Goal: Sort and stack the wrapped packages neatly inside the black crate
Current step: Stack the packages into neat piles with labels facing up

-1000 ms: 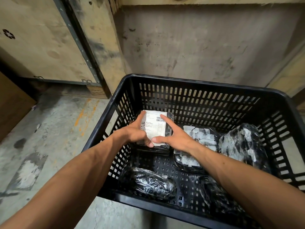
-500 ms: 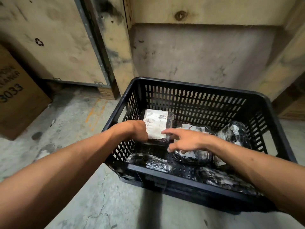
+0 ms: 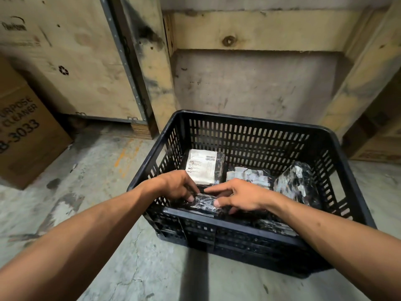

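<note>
A black slatted crate (image 3: 249, 118) stands on the concrete floor. Inside at the back left lies a package with a white label (image 3: 202, 165). To its right sit a second wrapped package (image 3: 247, 174) and a bulky one in black film (image 3: 297, 183). At the near left, just behind the front rim, lies a black wrapped package (image 3: 205, 202). My left hand (image 3: 176, 184) grips its left end with curled fingers. My right hand (image 3: 240, 195) holds its right end, thumb on top. Another package (image 3: 273, 227) shows behind the front rim at the right.
A brown cardboard box (image 3: 23, 135) stands at the left on the floor. Plywood crates (image 3: 71, 57) and a grey wall (image 3: 249, 88) close off the back. Another carton (image 3: 377, 146) sits at the right behind the black crate.
Both hands left the white-labelled package at the back left and came down to the black package at the near left. The camera pulled back and tilted up.
</note>
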A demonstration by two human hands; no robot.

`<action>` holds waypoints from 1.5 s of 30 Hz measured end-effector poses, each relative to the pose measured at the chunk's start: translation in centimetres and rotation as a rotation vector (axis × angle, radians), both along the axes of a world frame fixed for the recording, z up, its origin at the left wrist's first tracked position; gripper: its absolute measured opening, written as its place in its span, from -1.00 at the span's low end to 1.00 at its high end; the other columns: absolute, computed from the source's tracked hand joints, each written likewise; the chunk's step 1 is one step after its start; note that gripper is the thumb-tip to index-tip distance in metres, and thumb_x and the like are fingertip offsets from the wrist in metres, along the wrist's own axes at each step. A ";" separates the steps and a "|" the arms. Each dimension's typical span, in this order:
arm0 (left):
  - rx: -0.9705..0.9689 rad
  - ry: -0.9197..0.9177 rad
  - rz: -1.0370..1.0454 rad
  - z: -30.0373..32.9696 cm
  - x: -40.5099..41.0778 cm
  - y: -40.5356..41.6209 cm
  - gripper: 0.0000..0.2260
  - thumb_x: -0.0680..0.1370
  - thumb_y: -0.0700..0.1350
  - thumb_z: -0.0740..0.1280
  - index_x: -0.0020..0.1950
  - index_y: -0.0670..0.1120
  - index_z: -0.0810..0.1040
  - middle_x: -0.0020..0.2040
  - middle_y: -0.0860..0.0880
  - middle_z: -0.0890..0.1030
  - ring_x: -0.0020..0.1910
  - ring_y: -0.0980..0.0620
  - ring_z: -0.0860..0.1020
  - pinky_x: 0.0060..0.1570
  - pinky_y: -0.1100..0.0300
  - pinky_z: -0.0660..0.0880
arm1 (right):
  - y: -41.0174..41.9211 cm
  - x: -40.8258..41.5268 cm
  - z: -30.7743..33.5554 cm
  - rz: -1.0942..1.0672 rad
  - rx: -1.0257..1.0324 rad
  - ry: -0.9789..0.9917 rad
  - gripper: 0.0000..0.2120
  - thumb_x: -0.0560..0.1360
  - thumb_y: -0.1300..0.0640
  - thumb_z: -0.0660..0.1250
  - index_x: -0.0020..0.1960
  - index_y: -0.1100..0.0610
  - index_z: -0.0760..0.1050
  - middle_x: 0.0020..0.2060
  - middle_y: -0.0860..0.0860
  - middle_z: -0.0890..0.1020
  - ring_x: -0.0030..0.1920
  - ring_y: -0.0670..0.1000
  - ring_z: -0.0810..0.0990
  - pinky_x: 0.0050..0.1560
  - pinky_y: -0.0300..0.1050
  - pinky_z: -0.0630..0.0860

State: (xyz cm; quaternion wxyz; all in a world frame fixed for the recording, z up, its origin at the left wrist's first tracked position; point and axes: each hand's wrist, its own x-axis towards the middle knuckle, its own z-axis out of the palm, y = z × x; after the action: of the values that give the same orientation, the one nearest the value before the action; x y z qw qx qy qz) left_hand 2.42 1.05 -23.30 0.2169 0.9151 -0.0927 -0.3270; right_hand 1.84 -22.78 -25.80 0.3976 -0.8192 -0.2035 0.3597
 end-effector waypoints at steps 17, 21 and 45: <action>-0.552 -0.130 0.215 0.7 0.7 1.1 -0.84 0.32 -0.18 0.50 -0.12 -0.02 0.69 0.04 -0.12 0.70 0.03 -0.07 0.64 0.07 0.07 0.55 | -2.3 1.2 2.3 -0.276 0.207 -0.216 -0.75 0.57 0.05 0.42 0.12 -0.30 0.63 0.19 -0.04 0.62 -0.46 -0.04 0.50 -0.49 -0.22 0.45; -0.773 -0.261 0.354 2.5 1.3 0.3 -0.72 0.22 -0.12 0.66 -0.17 0.03 0.66 0.06 -0.21 0.67 0.03 -0.10 0.63 0.09 0.04 0.54 | -2.1 2.2 5.6 -0.434 0.336 -0.286 -0.80 0.59 0.09 0.38 0.07 -0.21 0.65 0.07 0.08 0.68 0.05 0.19 0.64 0.09 0.07 0.61; -0.945 -0.574 0.370 5.7 2.4 -3.4 -0.39 0.60 0.07 0.39 0.56 0.36 0.19 0.36 0.04 0.35 0.31 0.10 0.47 -0.01 0.36 0.59 | 1.1 4.0 6.8 -0.779 0.900 -0.380 -0.55 0.56 0.16 0.46 0.35 -0.24 0.55 0.25 -0.21 0.61 0.15 -0.01 0.71 -0.10 0.06 0.71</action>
State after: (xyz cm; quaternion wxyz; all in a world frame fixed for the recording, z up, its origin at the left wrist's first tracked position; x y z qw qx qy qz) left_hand 4.79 -2.30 -17.60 0.6213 0.7721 -0.1219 0.0542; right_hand 5.84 -21.68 -18.97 0.7627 -0.6350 -0.0886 -0.0846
